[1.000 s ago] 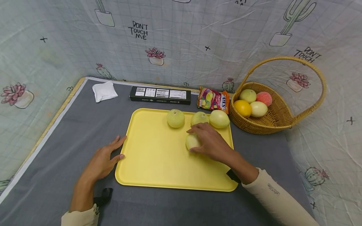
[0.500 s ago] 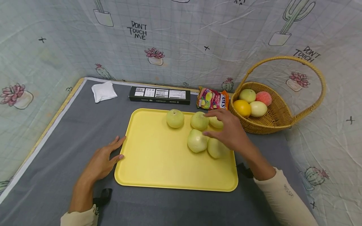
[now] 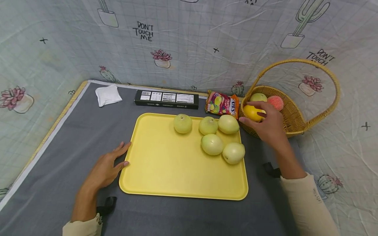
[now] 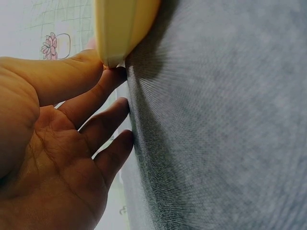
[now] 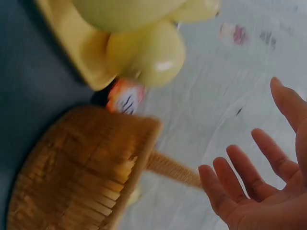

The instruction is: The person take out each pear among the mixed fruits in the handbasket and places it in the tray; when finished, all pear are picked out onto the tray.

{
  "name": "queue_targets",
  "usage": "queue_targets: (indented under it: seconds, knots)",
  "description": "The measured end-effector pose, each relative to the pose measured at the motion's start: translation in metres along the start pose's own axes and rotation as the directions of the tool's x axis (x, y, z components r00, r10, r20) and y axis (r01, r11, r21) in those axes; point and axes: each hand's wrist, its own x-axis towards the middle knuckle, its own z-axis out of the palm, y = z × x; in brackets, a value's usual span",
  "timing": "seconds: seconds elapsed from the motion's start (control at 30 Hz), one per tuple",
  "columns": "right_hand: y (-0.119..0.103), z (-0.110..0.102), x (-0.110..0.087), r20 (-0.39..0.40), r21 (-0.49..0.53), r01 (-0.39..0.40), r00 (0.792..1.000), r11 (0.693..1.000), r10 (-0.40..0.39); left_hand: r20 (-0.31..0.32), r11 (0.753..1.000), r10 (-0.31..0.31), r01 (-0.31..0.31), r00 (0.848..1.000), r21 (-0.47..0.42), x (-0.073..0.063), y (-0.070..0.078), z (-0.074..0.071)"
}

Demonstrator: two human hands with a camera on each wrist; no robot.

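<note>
A yellow tray [image 3: 165, 170] lies on the grey cloth with several pale green round fruits, one of them [image 3: 212, 144] near its right side. My left hand [image 3: 103, 168] rests at the tray's left edge with fingertips at the rim; in the left wrist view its fingers are relaxed beneath the tray edge [image 4: 124, 33]. Over the front of a wicker basket [image 3: 290, 126] reaches my right hand [image 3: 270, 126], fingers spread above an orange-yellow fruit [image 3: 252, 113]. In the right wrist view those fingers hold nothing. A pale fruit seen earlier in the basket is hidden behind the hand.
Behind the tray stand a black box [image 3: 166, 99] and a colourful snack bag [image 3: 222, 104]. A white packet [image 3: 108, 95] lies at the back left. The basket's tall handle [image 3: 336, 88] arches over its right side. A patterned curtain [image 3: 189, 49] hangs behind.
My right hand has let go of a pale green fruit on the tray and moved right to the basket. Two front fruits have shifted right. The left hand has stayed put.
</note>
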Motion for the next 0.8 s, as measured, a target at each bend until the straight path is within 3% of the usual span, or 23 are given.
queue_targets:
  seconds: [0.23,0.43,0.8]
  knots:
    - [0.039,-0.019,0.013,-0.099,0.011,-0.117,0.988,0.993,0.117,-0.005,1.000,0.006,-0.006,1.000,0.002,0.000,0.000,0.000]
    - [0.071,-0.030,0.020,-0.138,-0.012,-0.212,0.968,0.977,0.208,-0.007,1.000,0.012,-0.012,1.000,0.003,0.000,-0.001,0.001]
    - [0.103,-0.039,0.034,-0.026,-0.097,-0.398,0.917,0.912,0.397,-0.007,1.000,0.000,0.000,1.000,0.020,0.000,0.000,0.000]
